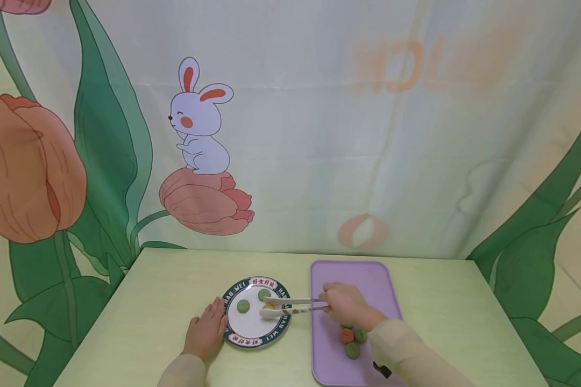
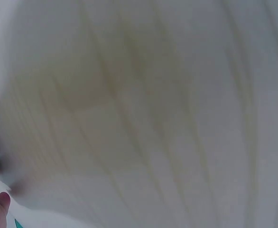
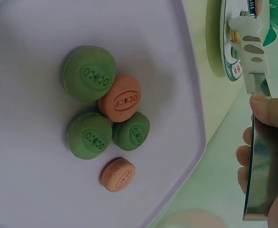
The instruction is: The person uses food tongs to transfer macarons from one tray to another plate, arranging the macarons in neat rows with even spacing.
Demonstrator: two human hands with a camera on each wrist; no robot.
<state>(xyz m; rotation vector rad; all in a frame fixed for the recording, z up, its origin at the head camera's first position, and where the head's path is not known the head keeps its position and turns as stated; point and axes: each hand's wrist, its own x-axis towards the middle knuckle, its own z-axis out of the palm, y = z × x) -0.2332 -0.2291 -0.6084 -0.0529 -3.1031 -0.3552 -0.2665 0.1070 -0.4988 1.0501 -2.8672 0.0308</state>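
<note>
Big tulip [image 1: 34,172]: there it was on the far left, printed on the backdrop cloth [image 1: 295,123], with a white rabbit [image 1: 200,126] perched on a second bloom [image 1: 203,207] a little further in.
Left hand [image 1: 205,331]: down at the counter [image 1: 150,301], fingers laid fairly straight against the left rim of the plate [image 1: 244,325]; this grip was loose and held nothing (its own wrist view gave little but a pale blur).
Round plate: it sat flat, white in the middle, dark and lettered round the rim.
Left green piece [image 1: 243,306]: out on its own, left of the plate's middle.
Right green piece [image 1: 264,294]: towards the far rim, partly crossed in the head view by the tongs [image 1: 278,312].
Yellow piece [image 1: 268,306]: right between the pale tips, over the plate's right half; whether it was pinched or lying loose, I couldn't tell.
Pale-tipped tongs: they reached sideways from plate to purple tray [image 1: 348,271].
Right hand [image 1: 346,303]: over the tray, and this grip was wrapped firmly round the metal handle of the tongs.
Purple tray: three green pieces [image 3: 89,135] bunched close about an orange piece [image 3: 122,99], with a smaller-looking orange piece [image 3: 118,175] just apart from that cluster.
</note>
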